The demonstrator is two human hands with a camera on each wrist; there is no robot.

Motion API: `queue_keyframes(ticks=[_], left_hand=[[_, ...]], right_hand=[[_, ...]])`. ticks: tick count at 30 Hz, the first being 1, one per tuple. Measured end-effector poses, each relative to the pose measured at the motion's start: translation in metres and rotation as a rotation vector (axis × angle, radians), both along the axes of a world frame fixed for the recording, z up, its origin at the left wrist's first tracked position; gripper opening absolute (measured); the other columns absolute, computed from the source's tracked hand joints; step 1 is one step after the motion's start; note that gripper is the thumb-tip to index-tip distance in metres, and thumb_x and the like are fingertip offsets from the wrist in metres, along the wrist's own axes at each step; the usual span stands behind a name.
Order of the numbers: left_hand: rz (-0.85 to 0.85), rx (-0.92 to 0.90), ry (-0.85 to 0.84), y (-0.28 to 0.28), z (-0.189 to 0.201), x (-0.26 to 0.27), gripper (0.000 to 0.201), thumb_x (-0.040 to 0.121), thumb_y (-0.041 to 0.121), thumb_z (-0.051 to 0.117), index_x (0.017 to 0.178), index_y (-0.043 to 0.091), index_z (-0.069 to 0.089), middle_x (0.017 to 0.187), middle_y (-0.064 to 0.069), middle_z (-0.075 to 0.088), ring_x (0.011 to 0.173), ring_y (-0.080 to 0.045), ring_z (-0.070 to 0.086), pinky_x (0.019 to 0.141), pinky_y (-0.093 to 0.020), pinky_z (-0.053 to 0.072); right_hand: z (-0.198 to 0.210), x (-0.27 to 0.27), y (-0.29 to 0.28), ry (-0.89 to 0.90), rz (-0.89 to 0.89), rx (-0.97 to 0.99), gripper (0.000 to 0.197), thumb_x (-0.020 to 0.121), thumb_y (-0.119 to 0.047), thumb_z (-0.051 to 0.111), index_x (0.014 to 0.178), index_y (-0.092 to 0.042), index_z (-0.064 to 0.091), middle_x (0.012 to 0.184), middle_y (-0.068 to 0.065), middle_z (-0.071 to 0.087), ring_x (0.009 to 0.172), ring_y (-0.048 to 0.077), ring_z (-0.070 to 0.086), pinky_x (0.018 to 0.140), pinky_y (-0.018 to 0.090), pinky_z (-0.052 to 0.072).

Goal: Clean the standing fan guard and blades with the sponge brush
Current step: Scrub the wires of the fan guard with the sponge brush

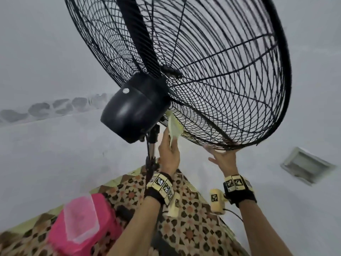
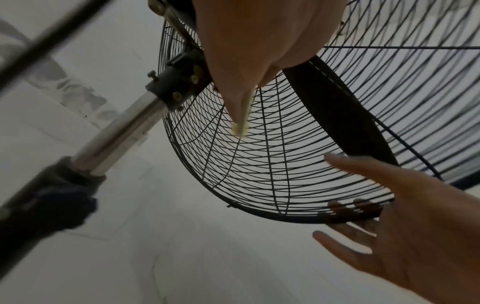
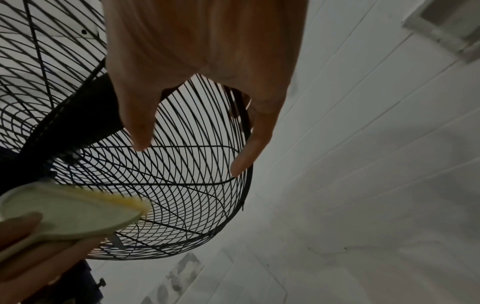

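A black standing fan with a wire guard [image 1: 212,74] and a dark blade [image 1: 140,39] tilts above me; its motor housing [image 1: 132,111] sits at centre. My left hand [image 1: 168,154] grips a pale green sponge brush [image 1: 174,126], its yellow bristle edge [image 3: 130,200] against the lower rear of the guard [image 2: 259,168] beside the motor. My right hand [image 1: 223,156] holds the guard's bottom rim [image 1: 228,145], its fingers [image 2: 345,205] hooked over the rim and showing through the wires. In the right wrist view, thumb and a finger [image 3: 244,156] lie along the guard [image 3: 182,164].
The chrome pole [image 2: 119,131] with its black clamp [image 2: 176,82] runs down to the left. Below lie a patterned mat [image 1: 193,218] and a pink container [image 1: 83,222]. White walls surround; a vent [image 1: 306,165] is at right.
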State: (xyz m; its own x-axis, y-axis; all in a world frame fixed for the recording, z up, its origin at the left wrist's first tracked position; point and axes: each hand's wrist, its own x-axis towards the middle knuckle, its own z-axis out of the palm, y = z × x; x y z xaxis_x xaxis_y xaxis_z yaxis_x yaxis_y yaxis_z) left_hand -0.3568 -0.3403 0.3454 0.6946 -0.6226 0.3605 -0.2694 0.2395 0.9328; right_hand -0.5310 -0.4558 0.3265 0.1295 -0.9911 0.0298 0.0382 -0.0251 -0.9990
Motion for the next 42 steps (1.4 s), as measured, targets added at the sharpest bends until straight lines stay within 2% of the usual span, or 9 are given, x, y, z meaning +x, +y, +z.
queue_keyframes(ticks=[4, 7, 11, 16, 20, 25, 31, 35, 42], left_hand=[[-0.026, 0.018, 0.036, 0.012, 0.003, 0.009, 0.042, 0.112, 0.015, 0.046, 0.153, 0.011, 0.047, 0.146, 0.001, 0.057, 0.135, -0.014, 0.053, 0.112, -0.029, 0.044], [0.041, 0.072, 0.049, 0.007, 0.012, 0.007, 0.045, 0.112, 0.017, 0.045, 0.157, 0.013, 0.044, 0.153, -0.01, 0.054, 0.14, -0.027, 0.049, 0.109, -0.02, 0.034], [0.059, 0.062, 0.047, -0.004, 0.006, 0.006, 0.046, 0.112, 0.016, 0.046, 0.157, 0.014, 0.043, 0.151, -0.01, 0.055, 0.132, -0.019, 0.051, 0.09, 0.005, 0.023], [0.062, 0.042, -0.041, -0.014, -0.009, 0.008, 0.044, 0.112, 0.013, 0.045, 0.155, 0.004, 0.045, 0.148, -0.012, 0.057, 0.133, -0.014, 0.051, 0.091, 0.011, 0.023], [0.115, 0.044, -0.016, -0.022, -0.018, 0.012, 0.045, 0.112, 0.014, 0.043, 0.156, 0.007, 0.044, 0.146, -0.012, 0.059, 0.116, 0.014, 0.04, 0.092, 0.012, 0.023], [0.172, 0.032, -0.014, -0.027, -0.007, 0.005, 0.045, 0.112, 0.013, 0.042, 0.157, 0.009, 0.043, 0.141, -0.016, 0.062, 0.122, -0.007, 0.055, 0.091, 0.006, 0.03], [-0.079, 0.005, -0.08, -0.003, -0.017, -0.008, 0.046, 0.111, 0.014, 0.046, 0.157, 0.008, 0.044, 0.148, -0.01, 0.059, 0.134, -0.024, 0.057, 0.111, -0.036, 0.049], [0.051, -0.003, -0.015, -0.005, -0.014, 0.008, 0.042, 0.111, 0.009, 0.045, 0.153, 0.005, 0.049, 0.145, 0.001, 0.056, 0.125, 0.007, 0.047, 0.101, 0.003, 0.033], [-0.08, 0.037, -0.097, -0.007, -0.006, 0.009, 0.045, 0.11, 0.01, 0.048, 0.156, 0.013, 0.045, 0.142, 0.008, 0.058, 0.12, 0.009, 0.053, 0.105, -0.019, 0.045]], right_hand=[[0.001, 0.007, 0.014, 0.051, -0.165, -0.073, 0.111, 0.05, -0.07, 0.093, 0.136, -0.013, 0.051, 0.133, -0.001, 0.063, 0.11, 0.016, 0.068, 0.065, 0.038, 0.064], [-0.005, 0.014, 0.023, 0.061, -0.265, -0.151, 0.098, 0.055, -0.073, 0.089, 0.123, -0.017, 0.045, 0.109, -0.019, 0.06, 0.095, 0.004, 0.067, 0.054, 0.032, 0.061], [-0.01, 0.013, 0.022, 0.079, -0.251, -0.11, 0.119, 0.055, -0.077, 0.087, 0.143, -0.013, 0.038, 0.124, -0.001, 0.063, 0.099, 0.01, 0.067, 0.057, 0.032, 0.062], [-0.018, 0.013, 0.017, 0.1, -0.32, -0.246, 0.121, 0.058, -0.07, 0.089, 0.152, -0.019, 0.032, 0.146, -0.003, 0.05, 0.131, 0.013, 0.052, 0.113, 0.043, 0.046], [-0.011, 0.011, -0.002, 0.095, -0.225, -0.246, 0.126, 0.059, -0.052, 0.097, 0.153, -0.013, 0.023, 0.133, -0.014, 0.052, 0.118, 0.004, 0.057, 0.102, 0.011, 0.044], [-0.012, 0.017, -0.012, 0.101, -0.231, -0.216, 0.135, 0.065, -0.033, 0.096, 0.154, 0.0, 0.0, 0.132, -0.006, 0.04, 0.12, 0.01, 0.041, 0.074, -0.014, 0.024], [-0.026, 0.018, -0.006, 0.049, -0.257, -0.075, 0.141, 0.07, -0.028, 0.095, 0.157, -0.005, -0.014, 0.16, 0.01, 0.03, 0.14, 0.021, 0.039, 0.112, 0.025, 0.037], [-0.034, 0.024, -0.002, 0.017, -0.285, -0.072, 0.138, 0.071, -0.03, 0.094, 0.159, -0.012, -0.011, 0.162, 0.009, 0.026, 0.146, 0.027, 0.035, 0.121, 0.046, 0.035], [-0.038, 0.028, -0.009, -0.055, -0.341, -0.067, 0.134, 0.071, -0.027, 0.092, 0.158, -0.013, -0.009, 0.146, -0.005, 0.031, 0.135, 0.016, 0.038, 0.111, 0.022, 0.028]])
